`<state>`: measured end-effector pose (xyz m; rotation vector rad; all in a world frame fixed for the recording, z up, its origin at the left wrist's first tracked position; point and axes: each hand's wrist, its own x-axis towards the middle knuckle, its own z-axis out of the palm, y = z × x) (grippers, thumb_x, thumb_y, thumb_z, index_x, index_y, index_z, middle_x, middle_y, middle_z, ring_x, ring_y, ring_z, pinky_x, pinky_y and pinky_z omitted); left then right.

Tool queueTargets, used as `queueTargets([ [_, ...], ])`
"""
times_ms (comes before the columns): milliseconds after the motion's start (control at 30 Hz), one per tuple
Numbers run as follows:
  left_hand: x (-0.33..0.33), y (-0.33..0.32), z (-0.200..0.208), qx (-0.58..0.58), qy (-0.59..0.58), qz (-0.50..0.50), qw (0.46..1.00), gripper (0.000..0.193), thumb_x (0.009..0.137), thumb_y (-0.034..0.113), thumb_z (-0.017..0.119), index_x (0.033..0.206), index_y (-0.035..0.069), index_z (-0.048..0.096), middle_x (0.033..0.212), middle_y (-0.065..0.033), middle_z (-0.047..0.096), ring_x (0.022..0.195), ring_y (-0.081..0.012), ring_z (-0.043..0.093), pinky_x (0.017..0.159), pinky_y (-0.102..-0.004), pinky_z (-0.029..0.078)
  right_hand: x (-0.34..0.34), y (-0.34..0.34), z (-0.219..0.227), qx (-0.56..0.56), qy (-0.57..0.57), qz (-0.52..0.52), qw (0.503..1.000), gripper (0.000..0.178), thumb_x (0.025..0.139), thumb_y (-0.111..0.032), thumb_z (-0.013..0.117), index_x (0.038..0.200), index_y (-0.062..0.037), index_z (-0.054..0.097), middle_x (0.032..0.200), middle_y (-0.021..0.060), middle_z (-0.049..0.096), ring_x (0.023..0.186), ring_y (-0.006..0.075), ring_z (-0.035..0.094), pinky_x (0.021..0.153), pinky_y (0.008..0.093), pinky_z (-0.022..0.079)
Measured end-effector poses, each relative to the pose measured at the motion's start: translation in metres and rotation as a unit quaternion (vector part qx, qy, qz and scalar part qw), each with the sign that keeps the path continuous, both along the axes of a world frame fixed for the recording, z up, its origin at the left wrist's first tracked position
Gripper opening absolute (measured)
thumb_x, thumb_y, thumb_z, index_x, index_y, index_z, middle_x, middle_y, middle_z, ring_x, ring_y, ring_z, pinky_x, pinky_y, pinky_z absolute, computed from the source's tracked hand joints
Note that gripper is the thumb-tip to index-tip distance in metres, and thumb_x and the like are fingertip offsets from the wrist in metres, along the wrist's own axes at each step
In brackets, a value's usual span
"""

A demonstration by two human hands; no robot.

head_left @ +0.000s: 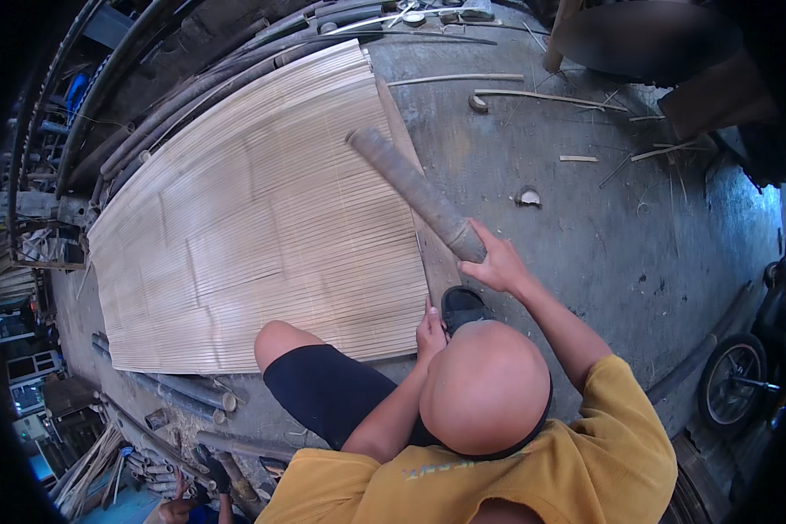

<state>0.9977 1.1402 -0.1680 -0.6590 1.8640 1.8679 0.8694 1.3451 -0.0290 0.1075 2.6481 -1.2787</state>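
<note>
I see the right hand (pixel 492 262) wrapped round a pole (pixel 413 192); the left hand (pixel 430 334) curls by the mat (pixel 262 218), its hold unclear.

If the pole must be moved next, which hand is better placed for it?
Probably the right hand: it grips the near end of the pole. The left hand is apart from the pole, down at the edge of the mat, beside the shoe.

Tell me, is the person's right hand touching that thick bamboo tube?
Touching. The head view shows the right hand closed around the near end of the bamboo tube, with no gap between them.
</note>
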Motion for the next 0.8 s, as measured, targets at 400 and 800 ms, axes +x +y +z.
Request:
queueTargets([
  [400, 0.004, 0.002, 0.032, -0.126, -0.016, -0.073, 0.989, 0.055, 0.110, 0.044, 0.039, 0.159, 0.021, 0.035, 0.060, -0.0074, 0.053, 0.050, -0.0137, 0.053, 0.052, -0.0347, 0.050, 0.003, 0.024, 0.028, -0.181, 0.012, -0.129, 0.975, 0.094, 0.076, -0.024, 0.083, 0.154, 0.0030, 0.037, 0.138, 0.0200, 0.059, 0.124, 0.0261, 0.059, 0.107, 0.0373, 0.044],
  [800, 0.018, 0.005, 0.031, -0.022, -0.085, -0.044, 0.995, 0.058, 0.110, 0.043, 0.043, 0.161, 0.020, 0.031, 0.068, -0.0010, 0.049, 0.052, -0.0097, 0.050, 0.049, -0.0281, 0.046, 0.063, 0.035, -0.030, 0.084, -0.173, 0.053, 0.980, 0.097, 0.074, -0.042, 0.078, 0.156, -0.0105, 0.036, 0.123, 0.0318, 0.065, 0.117, 0.0496, 0.061, 0.102, 0.0482, 0.050],
])
